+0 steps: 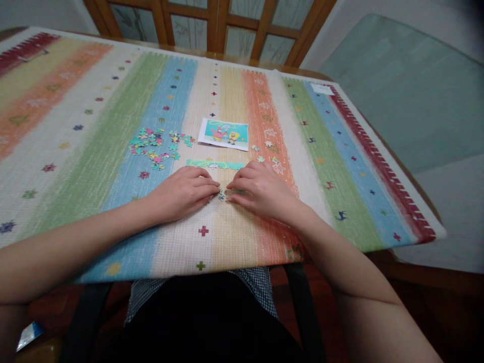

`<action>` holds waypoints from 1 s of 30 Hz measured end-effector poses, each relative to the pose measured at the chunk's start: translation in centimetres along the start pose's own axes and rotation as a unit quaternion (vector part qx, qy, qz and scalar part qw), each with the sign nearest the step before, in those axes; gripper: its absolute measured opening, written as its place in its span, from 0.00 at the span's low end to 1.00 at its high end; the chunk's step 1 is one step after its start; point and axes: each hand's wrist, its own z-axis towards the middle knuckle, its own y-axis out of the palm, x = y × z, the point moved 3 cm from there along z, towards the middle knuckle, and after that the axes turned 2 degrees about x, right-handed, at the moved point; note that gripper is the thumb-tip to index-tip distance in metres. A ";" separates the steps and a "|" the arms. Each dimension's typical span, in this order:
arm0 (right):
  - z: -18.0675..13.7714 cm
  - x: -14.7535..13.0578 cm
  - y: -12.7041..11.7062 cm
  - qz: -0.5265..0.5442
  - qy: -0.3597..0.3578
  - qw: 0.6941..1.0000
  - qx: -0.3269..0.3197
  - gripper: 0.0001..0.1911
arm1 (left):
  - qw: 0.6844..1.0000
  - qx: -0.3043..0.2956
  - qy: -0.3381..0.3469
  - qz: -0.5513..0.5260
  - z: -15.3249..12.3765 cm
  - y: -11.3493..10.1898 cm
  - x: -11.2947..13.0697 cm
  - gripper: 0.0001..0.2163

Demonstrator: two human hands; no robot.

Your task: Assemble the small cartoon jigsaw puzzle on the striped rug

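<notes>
Indoor room, soft even light, no hard shadows. Wooden table (227, 55) fills most of view, brown edge visible at far side. Woven mat (94, 151) covers tabletop: broad stripes of red, yellow, orange, white, green and blue, with small cross and star motifs. Behind table, wooden lattice frame (214, 22) with frosted glass panes. Pale wall (449, 222) at right. Large greenish glass sheet (408, 91) beside table on that side. Dark reddish-brown floor (454, 322) below. Black frame bar (302, 302) under near table edge.

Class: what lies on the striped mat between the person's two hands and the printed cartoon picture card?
In the head view, a joined turquoise strip of jigsaw pieces lies there.
</notes>
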 end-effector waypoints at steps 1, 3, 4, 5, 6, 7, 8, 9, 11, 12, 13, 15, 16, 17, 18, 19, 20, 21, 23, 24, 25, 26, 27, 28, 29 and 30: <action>0.1 -0.3 0.1 -0.004 0.002 1.000 0.000 0.10 | 1.000 -0.004 0.006 0.008 -0.1 0.0 0.0 0.15; 0.2 -0.9 0.5 -0.012 0.011 1.000 -0.005 0.14 | 0.999 -0.009 0.019 0.024 -0.2 -0.1 0.0 0.15; 0.3 -1.2 0.7 -0.016 0.017 1.000 -0.009 0.15 | 0.999 -0.010 0.023 0.029 -0.3 -0.2 0.1 0.15; 0.3 -1.4 0.9 -0.018 0.023 1.000 -0.013 0.15 | 0.999 -0.012 0.028 0.029 -0.4 -0.2 0.2 0.14; 0.4 -1.5 1.1 -0.018 0.027 0.999 -0.017 0.15 | 0.999 -0.014 0.031 0.028 -0.4 -0.2 0.3 0.14; 0.4 -1.6 1.2 -0.017 0.031 0.999 -0.018 0.14 | 0.999 -0.016 0.031 0.027 -0.4 -0.2 0.4 0.14; 0.4 -1.6 1.3 -0.015 0.033 0.999 -0.018 0.13 | 0.999 -0.018 0.026 0.029 -0.4 -0.2 0.4 0.14; 0.4 -1.5 1.3 -0.013 0.034 0.999 -0.016 0.12 | 0.999 -0.020 0.018 0.035 -0.3 -0.1 0.5 0.14; 0.5 -1.4 1.4 -0.010 0.034 0.999 -0.013 0.11 | 0.998 -0.025 0.004 0.056 -0.2 0.2 0.5 0.14; 0.5 -1.3 1.4 -0.009 0.034 0.999 -0.013 0.11 | 0.997 -0.027 0.001 0.067 -0.1 0.3 0.5 0.14; 0.5 -1.3 1.4 -0.007 0.033 0.999 -0.014 0.11 | 0.997 -0.028 0.003 0.077 -0.1 0.4 0.5 0.13; 0.6 -1.1 1.4 -0.002 0.030 0.999 -0.014 0.10 | 0.996 -0.023 0.010 0.087 -0.1 0.5 0.5 0.12; 0.6 -1.0 1.5 0.002 0.027 1.000 -0.013 0.10 | 0.996 -0.018 0.013 0.087 -0.1 0.5 0.5 0.12; 0.6 -1.0 1.5 0.006 0.024 1.000 -0.012 0.10 | 0.996 -0.012 0.015 0.083 -0.1 0.4 0.5 0.12; 0.6 -0.9 1.5 0.010 0.021 1.000 -0.012 0.09 | 0.997 -0.006 0.017 0.074 -0.2 0.4 0.5 0.11; 0.6 -0.9 1.5 0.015 0.017 1.000 -0.012 0.09 | 0.998 -0.003 0.018 0.062 -0.2 0.4 0.5 0.11; 0.6 -0.8 1.5 0.020 0.013 1.000 -0.012 0.09 | 0.999 -0.003 0.017 0.048 -0.2 0.3 0.6 0.11; 0.6 -0.8 1.5 0.023 0.009 1.000 -0.011 0.09 | 0.999 -0.003 0.013 0.034 -0.2 0.3 0.6 0.11; 0.7 -0.8 1.6 0.027 0.006 1.000 -0.009 0.09 | 1.000 -0.005 0.000 0.015 -0.1 0.3 0.6 0.11; 0.7 -0.8 1.6 0.026 0.006 1.000 -0.008 0.09 | 1.000 -0.005 -0.008 0.012 0.0 0.4 0.6 0.11; 0.8 -0.8 1.6 0.024 0.006 1.000 -0.006 0.09 | 1.000 -0.004 -0.015 0.011 0.1 0.4 0.6 0.11; 0.8 -0.8 1.7 0.021 0.006 1.000 -0.005 0.09 | 1.000 -0.001 -0.021 0.013 0.2 0.4 0.6 0.11; 0.8 -0.8 1.7 0.019 0.006 1.000 -0.003 0.09 | 1.000 0.001 -0.026 0.015 0.3 0.5 0.6 0.11; 0.8 -0.8 1.7 0.017 0.006 1.000 -0.002 0.09 | 0.999 0.003 -0.028 0.019 0.4 0.6 0.6 0.10; 0.8 -0.7 1.7 0.016 0.007 1.000 -0.001 0.09 | 0.999 0.007 -0.029 0.024 0.4 0.7 0.6 0.10; 0.8 -0.7 1.7 0.016 0.007 1.000 0.001 0.09 | 0.999 0.008 -0.029 0.030 0.5 0.7 0.5 0.10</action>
